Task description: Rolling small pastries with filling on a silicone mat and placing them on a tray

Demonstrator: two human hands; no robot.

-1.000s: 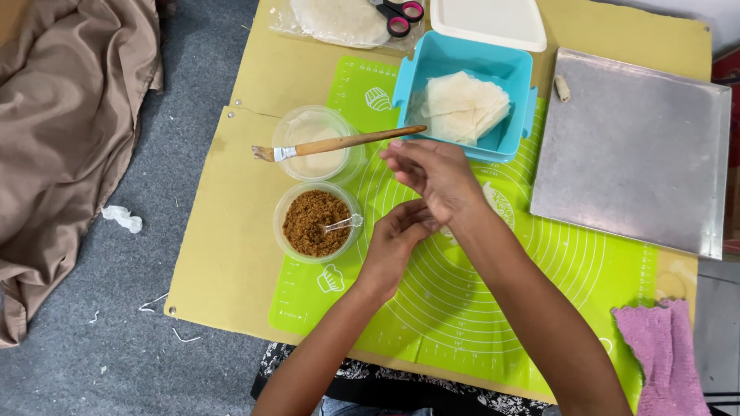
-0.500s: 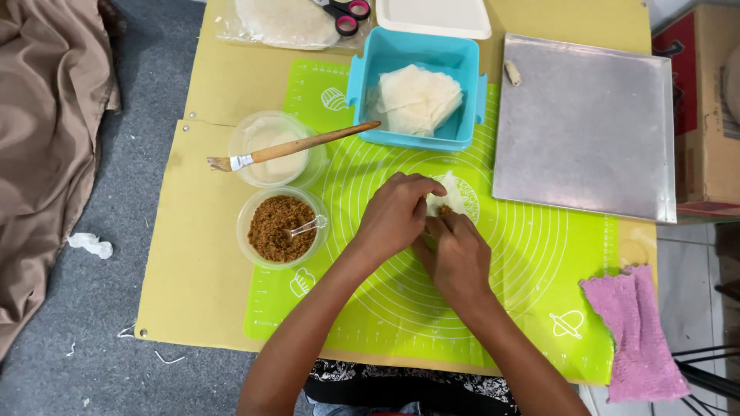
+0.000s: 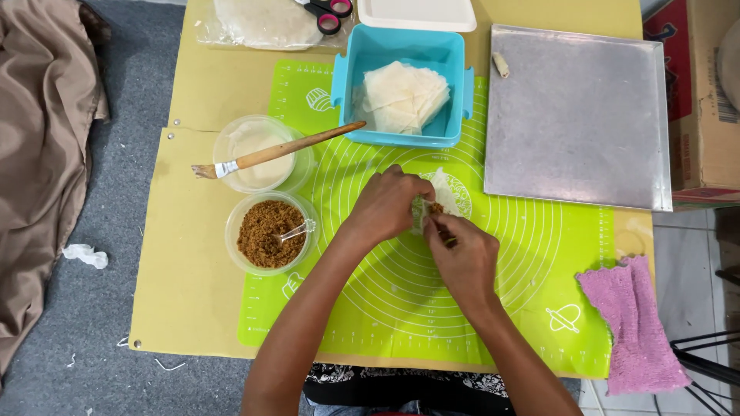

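Low yellow table (image 3: 193,254) on grey carpet (image 3: 85,323), bearing a green baking mat (image 3: 532,262): both hands' fingers (image 3: 432,223) are pinching a filled pastry wrapper (image 3: 443,192).

The left hand (image 3: 385,206) and right hand (image 3: 462,258) cover most of the thin wrapper (image 3: 445,191), so how each grip closes on it cannot be told; the brown filling (image 3: 436,208) shows only as a sliver; the scissors (image 3: 330,14) and white lid (image 3: 416,11) are cut off at the far edge; the cardboard box (image 3: 697,100) runs off the right edge; the brown cloth (image 3: 42,154) runs off the left.
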